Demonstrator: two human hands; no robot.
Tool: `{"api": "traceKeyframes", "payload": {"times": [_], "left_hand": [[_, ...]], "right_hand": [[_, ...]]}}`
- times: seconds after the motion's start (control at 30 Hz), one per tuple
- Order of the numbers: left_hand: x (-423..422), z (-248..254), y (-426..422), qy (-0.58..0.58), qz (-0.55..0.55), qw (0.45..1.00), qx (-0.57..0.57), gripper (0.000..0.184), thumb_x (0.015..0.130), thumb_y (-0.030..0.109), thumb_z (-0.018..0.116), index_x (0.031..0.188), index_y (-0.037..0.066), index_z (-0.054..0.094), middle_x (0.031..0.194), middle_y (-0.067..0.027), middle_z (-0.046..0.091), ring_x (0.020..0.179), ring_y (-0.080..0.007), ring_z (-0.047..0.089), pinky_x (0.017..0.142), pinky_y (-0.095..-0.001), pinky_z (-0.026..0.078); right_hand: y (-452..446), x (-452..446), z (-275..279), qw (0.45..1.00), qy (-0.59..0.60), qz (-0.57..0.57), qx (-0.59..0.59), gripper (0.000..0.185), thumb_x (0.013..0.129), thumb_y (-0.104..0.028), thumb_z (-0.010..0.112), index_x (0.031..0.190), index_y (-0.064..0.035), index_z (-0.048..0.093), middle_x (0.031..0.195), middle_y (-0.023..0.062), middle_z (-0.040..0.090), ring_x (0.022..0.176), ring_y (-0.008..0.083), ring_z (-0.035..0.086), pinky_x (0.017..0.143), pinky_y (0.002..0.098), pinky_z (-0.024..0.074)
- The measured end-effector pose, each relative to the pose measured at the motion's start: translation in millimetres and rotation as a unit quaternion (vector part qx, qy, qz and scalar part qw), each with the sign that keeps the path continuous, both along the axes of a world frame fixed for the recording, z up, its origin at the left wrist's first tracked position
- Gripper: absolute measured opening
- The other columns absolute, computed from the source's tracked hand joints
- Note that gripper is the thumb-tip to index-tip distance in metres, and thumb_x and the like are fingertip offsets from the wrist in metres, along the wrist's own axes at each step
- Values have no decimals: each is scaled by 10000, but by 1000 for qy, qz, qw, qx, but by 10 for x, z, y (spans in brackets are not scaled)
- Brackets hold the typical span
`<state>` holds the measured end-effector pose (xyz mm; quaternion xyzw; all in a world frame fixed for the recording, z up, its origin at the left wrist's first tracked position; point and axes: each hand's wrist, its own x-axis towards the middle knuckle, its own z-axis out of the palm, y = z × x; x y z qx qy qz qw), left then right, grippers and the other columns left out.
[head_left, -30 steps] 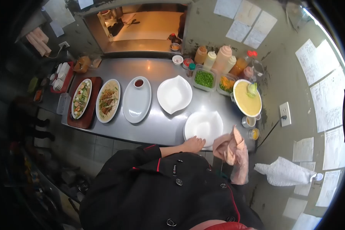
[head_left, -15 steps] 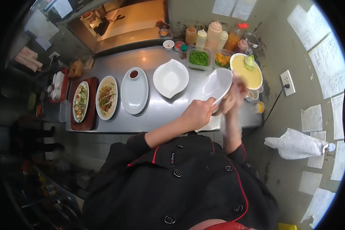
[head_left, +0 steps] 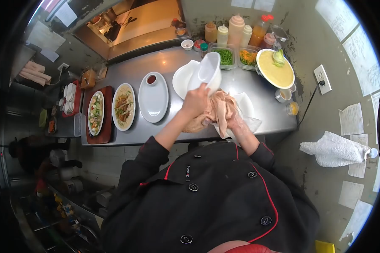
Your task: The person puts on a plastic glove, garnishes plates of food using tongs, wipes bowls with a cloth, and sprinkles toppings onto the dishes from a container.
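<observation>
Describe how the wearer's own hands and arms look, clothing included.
The left hand shows no glove or ring; the right hand is partly hidden. Both forearms are uncovered, with no watch visible. The black sleeves end below the elbows, with thin red edging at the cuffs.

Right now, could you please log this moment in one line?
left hand: tilted white bowl | right hand: pinkish cloth | counter: oval plate with sauce
</observation>
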<state>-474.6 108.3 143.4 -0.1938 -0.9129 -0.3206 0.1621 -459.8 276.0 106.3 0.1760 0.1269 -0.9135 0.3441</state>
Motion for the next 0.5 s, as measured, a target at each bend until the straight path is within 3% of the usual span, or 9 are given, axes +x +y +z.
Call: {"api": "traceKeyframes", "payload": {"times": [0.07,0.17,0.23,0.3,0.43,0.47,0.5], "left_hand": [[-224,-216,-146,-17,14,1000,-17,156,891,140,517,977,10,529,629,-194,609,616,-339,638,549,-423,513],[-454,-591,-357,-66,1,989,-133,175,903,162,494,977,4,513,656,-207,615,632,-359,634,572,-449,514],[-546,-773,-431,-50,-9,985,-168,185,909,172,484,970,-2,495,711,-229,624,674,-374,637,603,-457,519],[-583,-786,-402,-57,-1,976,-209,183,909,167,483,969,-5,494,742,-239,628,708,-381,639,618,-466,518],[-569,-1089,-337,-77,-17,968,-237,264,847,75,476,1089,-30,477,996,-247,620,875,-402,624,854,-426,507],[-575,-1214,-339,-106,-27,963,-245,440,817,33,465,1246,-45,406,1224,-240,529,1078,-360,565,956,-397,457],[-563,-1328,-330,-99,-22,963,-249,470,823,28,455,1281,-43,376,1270,-236,491,1133,-341,527,964,-391,452]], "right_hand": [[119,-91,62,991,118,68,15,436,863,-364,536,1146,-32,523,1077,141,596,948,305,601,839,464,511],[413,-41,270,979,168,-27,116,461,825,-318,612,1154,-14,504,1042,155,591,913,292,612,826,439,522],[657,3,227,987,98,-52,112,422,808,-223,637,1147,-14,497,983,139,597,880,279,616,819,412,528],[798,46,183,982,111,-63,142,427,813,-247,635,1129,4,496,986,136,596,884,264,614,800,372,536],[1075,84,117,948,100,-37,300,496,830,-302,640,1163,28,479,970,117,596,888,219,611,783,306,517],[1082,98,139,920,114,-39,373,531,828,-316,648,1182,36,468,972,115,594,892,209,609,780,292,509],[1069,103,166,886,128,-38,444,567,825,-331,656,1200,44,458,973,113,593,896,200,608,776,277,501]]}}
